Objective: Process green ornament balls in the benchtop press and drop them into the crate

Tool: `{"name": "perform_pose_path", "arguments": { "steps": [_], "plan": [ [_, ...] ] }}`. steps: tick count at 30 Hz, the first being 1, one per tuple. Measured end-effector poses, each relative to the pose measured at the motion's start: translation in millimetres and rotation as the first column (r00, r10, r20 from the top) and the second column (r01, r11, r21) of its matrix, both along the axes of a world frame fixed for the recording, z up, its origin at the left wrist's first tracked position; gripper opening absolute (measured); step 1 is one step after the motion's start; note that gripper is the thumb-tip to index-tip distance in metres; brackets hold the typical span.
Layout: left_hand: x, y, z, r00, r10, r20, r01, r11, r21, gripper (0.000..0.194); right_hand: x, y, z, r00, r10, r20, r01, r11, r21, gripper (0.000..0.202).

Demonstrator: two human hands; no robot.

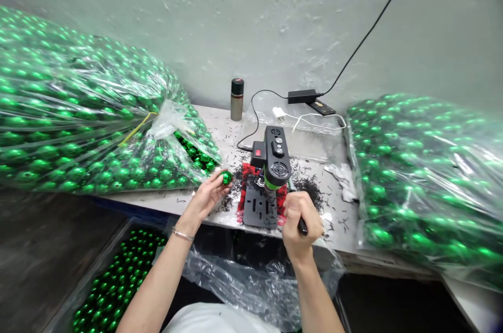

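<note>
Between the fingertips of my left hand (208,194) is a shiny green ball (227,178), held just left of a small black bench drill press (277,157). My right hand (302,220) is wrapped around the press's lever handle (302,227), whose black tip sticks out below the fist. Under the machine's head lies a slotted black base plate (260,207) on a red mat (247,169). Black shavings (308,191) are strewn around the base. A torn opening in a big clear bag of green balls (118,123) faces my left hand.
Another full bag of green balls (424,181) stands at the right. Behind the press are a bottle (237,99), a power adapter (302,96) and cables. A lined bin of green balls (121,275) sits below left; a crumpled white cloth (343,182) lies at right.
</note>
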State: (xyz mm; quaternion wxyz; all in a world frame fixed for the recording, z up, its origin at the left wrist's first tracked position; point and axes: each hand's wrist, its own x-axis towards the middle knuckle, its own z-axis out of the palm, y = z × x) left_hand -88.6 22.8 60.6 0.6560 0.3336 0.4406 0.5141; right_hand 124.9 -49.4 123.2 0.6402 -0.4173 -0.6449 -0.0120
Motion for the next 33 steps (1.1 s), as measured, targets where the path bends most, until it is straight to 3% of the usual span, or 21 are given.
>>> {"name": "perform_pose_path", "arguments": {
  "steps": [4,7,11,15,22,28,33],
  "plan": [
    [23,-15,-13.0,0.999,-0.043,-0.008,0.043,0.998,-0.045,0.041,0,-1,0.1,1.0,-0.004,0.008,0.004,1.0,-0.017,0.026],
    [42,-22,-25.4,0.973,-0.115,-0.2,0.118,0.993,0.006,0.049,0,-1,0.5,1.0,-0.004,0.019,0.004,1.0,-0.023,0.026],
    [60,-27,-36.4,0.804,-0.047,-0.593,0.237,0.94,0.247,0.04,0,-1,0.1,1.0,0.008,0.016,-0.008,1.0,-0.013,0.025],
    [67,-24,-37.1,0.62,0.068,-0.782,0.385,0.842,0.378,0.034,0,-1,-0.8,1.0,0.006,0.013,-0.005,1.0,-0.014,0.025],
    [73,-18,-31.0,0.485,0.096,-0.869,0.538,0.751,0.383,0.035,0,-2,-1.8,1.0,0.008,0.021,-0.008,1.0,-0.01,0.028],
    [76,-30,-33.8,0.518,0.192,-0.834,0.52,0.703,0.485,0.033,1,-3,-3.3,1.0,0.002,0.027,-0.002,1.0,-0.008,0.03],
    [75,-28,-32.5,0.484,0.181,-0.856,0.551,0.697,0.459,0.032,1,-3,-3.8,1.0,-0.001,0.027,0.002,1.0,-0.015,0.03]
  ]
}}
